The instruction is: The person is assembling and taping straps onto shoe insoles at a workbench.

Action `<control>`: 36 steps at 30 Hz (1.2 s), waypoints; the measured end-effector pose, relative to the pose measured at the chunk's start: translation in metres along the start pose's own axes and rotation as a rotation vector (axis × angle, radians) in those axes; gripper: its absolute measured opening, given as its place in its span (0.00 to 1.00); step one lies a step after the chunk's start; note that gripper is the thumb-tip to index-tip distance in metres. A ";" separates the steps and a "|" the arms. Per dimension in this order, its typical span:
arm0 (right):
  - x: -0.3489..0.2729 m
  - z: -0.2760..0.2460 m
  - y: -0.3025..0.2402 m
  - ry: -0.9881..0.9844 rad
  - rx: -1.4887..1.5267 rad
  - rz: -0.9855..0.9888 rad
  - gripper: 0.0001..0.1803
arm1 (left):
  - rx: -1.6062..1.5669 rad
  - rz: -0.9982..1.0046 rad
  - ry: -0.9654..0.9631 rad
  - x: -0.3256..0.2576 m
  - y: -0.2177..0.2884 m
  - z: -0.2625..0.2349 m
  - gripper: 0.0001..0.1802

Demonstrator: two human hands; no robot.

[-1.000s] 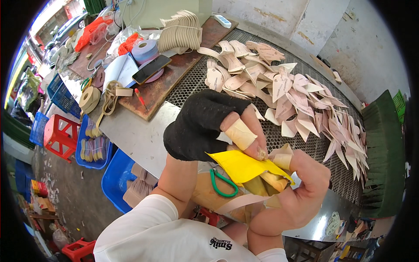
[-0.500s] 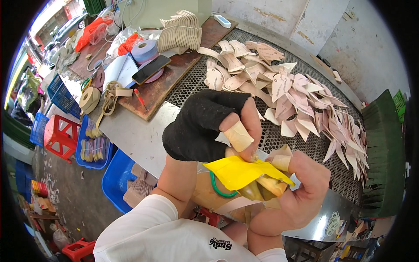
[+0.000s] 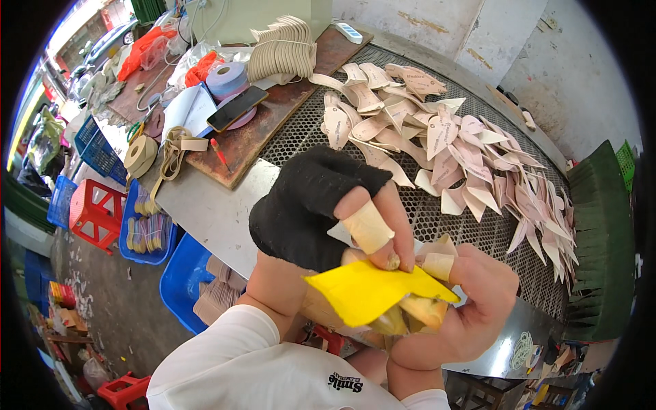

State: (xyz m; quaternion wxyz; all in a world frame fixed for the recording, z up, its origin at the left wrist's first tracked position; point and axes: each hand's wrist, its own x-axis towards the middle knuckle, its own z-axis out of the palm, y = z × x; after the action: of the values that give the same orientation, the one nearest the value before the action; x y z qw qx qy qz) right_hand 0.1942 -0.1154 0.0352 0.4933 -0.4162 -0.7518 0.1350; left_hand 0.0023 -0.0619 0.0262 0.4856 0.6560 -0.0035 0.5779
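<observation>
My left hand (image 3: pixel 314 205), in a black fingerless glove with tan tape round one finger, pinches the upper edge of a bright yellow piece of sheet material (image 3: pixel 362 290). Opposite it, my bare right hand (image 3: pixel 475 294), also taped on a finger, is closed at the piece's right end. Tan and brownish parts (image 3: pixel 420 307) show below the yellow sheet, between it and my right palm; their exact kind cannot be made out. Beyond my hands lies a loose heap of pale pinkish, insole-shaped pieces (image 3: pixel 444 140) on a perforated bench top (image 3: pixel 290 130).
A stack of beige curved pieces (image 3: pixel 281 55), a phone (image 3: pixel 237 108), tape rolls (image 3: pixel 229 80) and a red-handled tool (image 3: pixel 219 153) lie on the board at left. Blue bins (image 3: pixel 174 280) and a red stool (image 3: pixel 96 215) stand below. Dark green bristly fringe (image 3: pixel 598 246) edges the right.
The yellow piece has shifted slightly left and down, its face tilting more into view. My left hand moved a little left with it. The green ring seen beneath earlier is now hidden.
</observation>
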 end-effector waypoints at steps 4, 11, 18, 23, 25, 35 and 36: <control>-0.006 0.001 0.006 0.008 0.026 -0.062 0.17 | -0.031 0.174 -0.047 -0.004 -0.016 -0.002 0.17; -0.003 -0.009 0.002 -0.048 0.030 -0.119 0.17 | 0.011 0.133 0.077 -0.009 -0.007 0.015 0.12; 0.001 -0.015 0.004 -0.145 0.064 -0.170 0.16 | -0.041 0.099 0.143 -0.008 -0.008 0.023 0.12; 0.001 -0.017 0.008 -0.148 0.112 -0.201 0.16 | -0.086 0.131 0.121 -0.006 -0.008 0.026 0.12; 0.004 -0.022 0.015 -0.290 0.108 -0.351 0.24 | -0.109 -0.003 0.245 -0.003 0.019 0.037 0.12; 0.002 -0.006 0.002 -0.097 0.123 -0.199 0.14 | -0.059 0.148 0.079 -0.009 -0.006 0.019 0.14; 0.003 -0.006 0.003 -0.097 0.117 -0.203 0.14 | -0.059 0.148 0.079 -0.008 -0.007 0.019 0.14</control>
State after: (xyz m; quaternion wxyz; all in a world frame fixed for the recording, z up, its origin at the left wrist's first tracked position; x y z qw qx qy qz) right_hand 0.2005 -0.1130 0.0384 0.4909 -0.3014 -0.8038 0.1482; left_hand 0.0177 -0.0754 0.0183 0.4606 0.6159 -0.0499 0.6372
